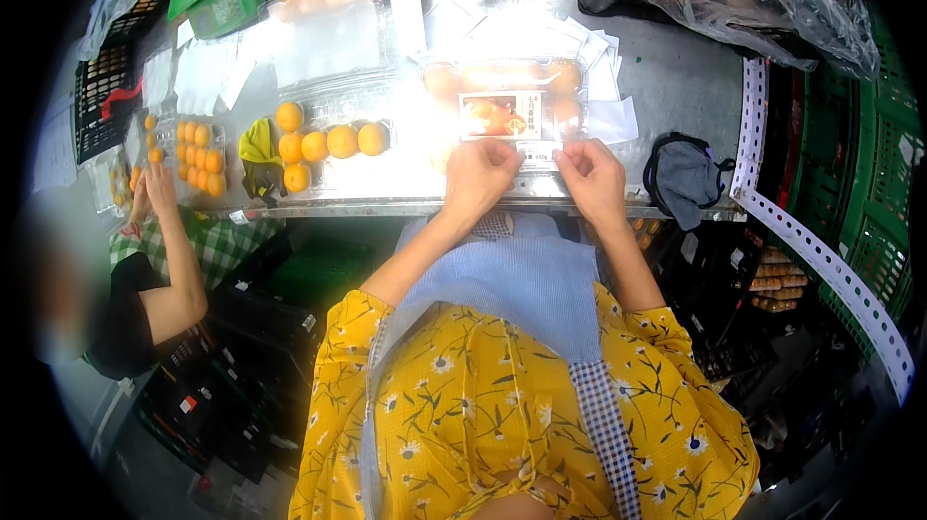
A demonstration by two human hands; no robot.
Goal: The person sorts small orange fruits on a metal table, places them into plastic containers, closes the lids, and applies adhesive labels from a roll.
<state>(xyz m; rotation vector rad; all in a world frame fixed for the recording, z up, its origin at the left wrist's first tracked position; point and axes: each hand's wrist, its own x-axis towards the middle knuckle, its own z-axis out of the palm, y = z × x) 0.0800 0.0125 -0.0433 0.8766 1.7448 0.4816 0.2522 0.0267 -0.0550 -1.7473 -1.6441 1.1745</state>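
Note:
A clear plastic clamshell box (568, 85) of orange fruit lies on the metal table before me, partly washed out by glare. A printed picture label (500, 115) sits on its lid. Just below that is a small white label (538, 156), held at its two side edges. My left hand (481, 176) pinches its left edge between thumb and finger, and my right hand (592, 176) is at its right edge, fingertips close together. Whether the small label is stuck down cannot be told.
Loose orange fruits (314, 146) and a yellow-and-black glove (261, 158) lie to the left. White paper sheets (615, 120) are beyond the box; a grey cloth item (684, 176) is at right. A co-worker's hands (154, 190) are at far left, near more fruit.

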